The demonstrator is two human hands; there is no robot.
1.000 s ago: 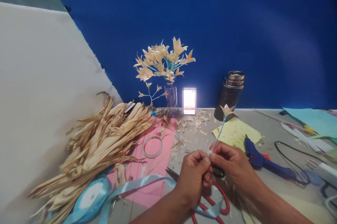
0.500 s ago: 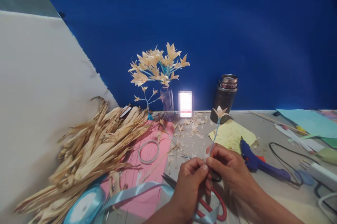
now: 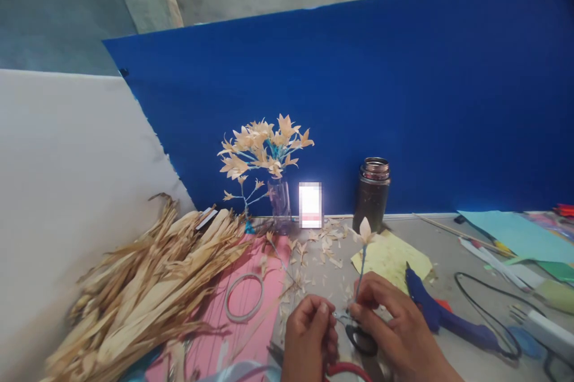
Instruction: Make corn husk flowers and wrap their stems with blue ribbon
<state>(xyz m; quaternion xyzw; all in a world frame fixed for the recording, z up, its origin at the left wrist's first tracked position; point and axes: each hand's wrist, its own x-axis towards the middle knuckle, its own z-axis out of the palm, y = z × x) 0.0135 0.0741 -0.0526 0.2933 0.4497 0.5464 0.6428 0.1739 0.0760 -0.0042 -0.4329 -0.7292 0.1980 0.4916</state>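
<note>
Here the right hand [image 3: 394, 325] pinches the blue stem of a small husk flower [image 3: 364, 231], which rises toward twelve o'clock from the fingers. The left hand [image 3: 309, 334], at nine o'clock of the right, is curled nearly closed, seemingly gripping the stem's lower end. Red-handled scissors [image 3: 354, 364] lie on the bench [image 3: 448, 250] beneath both. A blue glue gun [image 3: 437, 313] rests at three o'clock, dried husks [image 3: 147, 286] at nine.

Small husk flower [image 3: 365, 230], pale cream pointed petals, on a thin blue-wrapped stem [image 3: 360, 274]. Stem nearly upright, leaning slightly right at top, flower head up. Stem's lower end pinched in right hand [image 3: 389, 323] fingertips, left hand [image 3: 310, 334] just beside it, above the table.
</note>
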